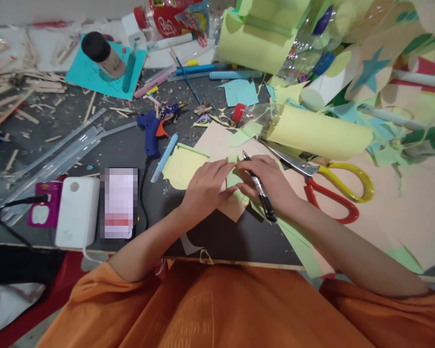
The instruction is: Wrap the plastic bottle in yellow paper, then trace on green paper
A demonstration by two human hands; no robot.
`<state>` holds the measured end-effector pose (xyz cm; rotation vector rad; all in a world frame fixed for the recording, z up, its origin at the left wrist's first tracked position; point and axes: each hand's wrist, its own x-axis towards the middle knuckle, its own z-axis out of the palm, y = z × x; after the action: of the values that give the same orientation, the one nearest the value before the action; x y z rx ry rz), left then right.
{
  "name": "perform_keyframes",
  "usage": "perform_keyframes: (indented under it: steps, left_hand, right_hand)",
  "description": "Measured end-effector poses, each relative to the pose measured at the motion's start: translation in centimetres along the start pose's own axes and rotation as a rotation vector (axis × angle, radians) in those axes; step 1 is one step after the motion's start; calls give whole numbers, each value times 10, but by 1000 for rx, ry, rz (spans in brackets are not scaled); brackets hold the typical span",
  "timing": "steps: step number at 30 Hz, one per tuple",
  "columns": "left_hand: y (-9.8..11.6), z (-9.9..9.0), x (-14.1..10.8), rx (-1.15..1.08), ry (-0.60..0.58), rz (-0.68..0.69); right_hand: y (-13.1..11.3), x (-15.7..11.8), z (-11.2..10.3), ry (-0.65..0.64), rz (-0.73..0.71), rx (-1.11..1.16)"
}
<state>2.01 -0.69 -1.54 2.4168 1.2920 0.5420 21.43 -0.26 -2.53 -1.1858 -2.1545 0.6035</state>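
Note:
Between my two hands is a small piece of light green paper (234,178), pinched at its edges. My left hand (206,186) has its thumb and fingers closed on the paper's left side. On the right side, my right hand (270,179) grips the same paper with thumb and forefinger. A black pen (261,195) lies across that hand, its tip pointing up and away from me. Beneath the hands is a pale peach sheet (217,137). Left of them sits a yellow paper piece (183,166). Scissors (311,169) with red and yellow handles rest just to the right.
A blue glue gun (152,128), a phone (119,203) and a white power bank (77,212) lie to the left. Beyond my hands is a plastic bottle (311,130) wrapped in yellow paper. Wood scraps (32,89), markers (199,70) and paper cuttings crowd the back.

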Motion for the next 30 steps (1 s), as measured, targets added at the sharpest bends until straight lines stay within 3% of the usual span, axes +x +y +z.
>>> perform_keyframes:
  steps: [4, 10, 18, 21, 25, 30]
  left_hand:
    - [8, -15, 0, 139, 3, -41]
    - [5, -21, -1, 18, -182, -17]
    - [-2, -10, 0, -45, -180, -95]
    - [-2, -10, 1, -43, -179, -109]
    - [-3, -9, 1, -40, -187, -108]
    - [-5, -8, 0, -22, -168, -85]
  right_hand:
    - [2, -1, -1, -46, 26, -17]
    - [2, 2, -2, -5, 44, 84]
    - [-3, 10, -13, 283, 551, 795]
    - [-2, 14, -12, 266, 637, 945]
    - [-8, 18, -11, 120, 624, 864]
    - [-15, 21, -11, 57, 522, 679]
